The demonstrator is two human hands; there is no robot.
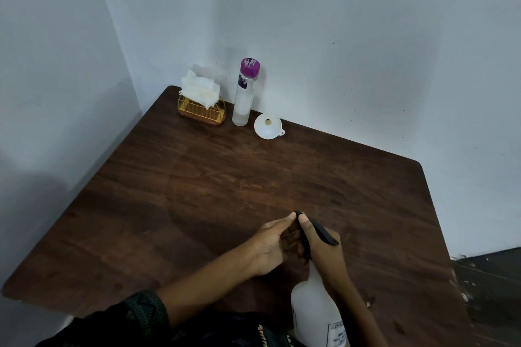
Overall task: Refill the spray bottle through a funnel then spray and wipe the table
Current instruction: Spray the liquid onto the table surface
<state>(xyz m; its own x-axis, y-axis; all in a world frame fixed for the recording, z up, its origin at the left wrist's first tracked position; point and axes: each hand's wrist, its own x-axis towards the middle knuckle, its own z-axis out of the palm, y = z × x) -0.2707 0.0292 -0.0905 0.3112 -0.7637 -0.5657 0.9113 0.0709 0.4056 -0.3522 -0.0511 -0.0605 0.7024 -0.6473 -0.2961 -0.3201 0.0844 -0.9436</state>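
The right hand [324, 253] gripped the spray bottle [315, 313] at its neck, fingers wrapped round it just under the black spray head [321, 231], with one fingertip lying on top of the head near the nozzle. The left hand [270, 245] met it from the other side: its thumb tip touched the front of the nozzle and its fingers were curled in beneath, pinching the head's front end. The white, translucent body hung below the right fingers, tilted toward the person, and its label showed only the letters "INS"; the smaller print under them was too blurred to read. Under both sets of fingers lay the dark wooden table [197, 191]. Well beyond the fingertips, at the table's far edge against the wall, a white funnel [267, 125] lay with its mouth up. Just left of it stood a clear bottle [242, 98] with a purple cap, its dark label illegible. Farther left again stood a gold wire holder [201, 113] stuffed with white tissues [200, 87]. A dark patterned sleeve [143, 310] covered the left arm, well back from the fingers.
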